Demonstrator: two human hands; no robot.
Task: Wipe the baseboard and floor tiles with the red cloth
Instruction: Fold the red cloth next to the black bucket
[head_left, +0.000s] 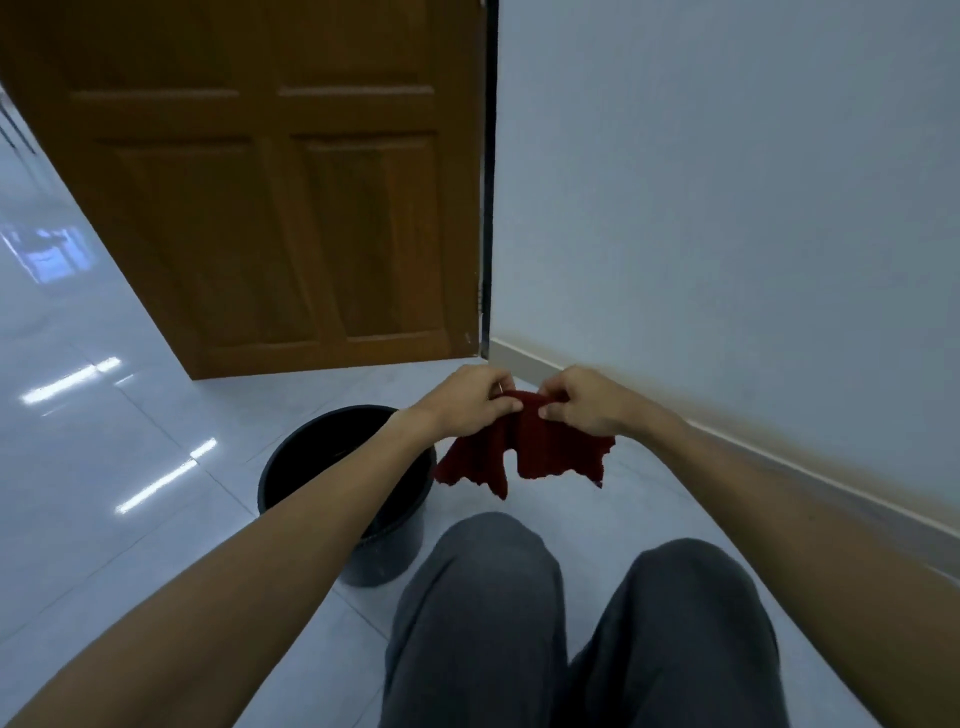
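Observation:
A dark red cloth with ragged edges hangs in the air in front of me, above the pale floor tiles. My left hand pinches its top edge on the left, and my right hand pinches the top edge on the right, the two hands close together. The cloth's lower part dangles free, clear of the floor. A pale baseboard runs along the foot of the white wall on the right, from the door frame toward me.
A black bucket stands on the tiles left of the cloth, partly hidden by my left forearm. A brown wooden door stands ahead. My knees in grey trousers fill the bottom of the view.

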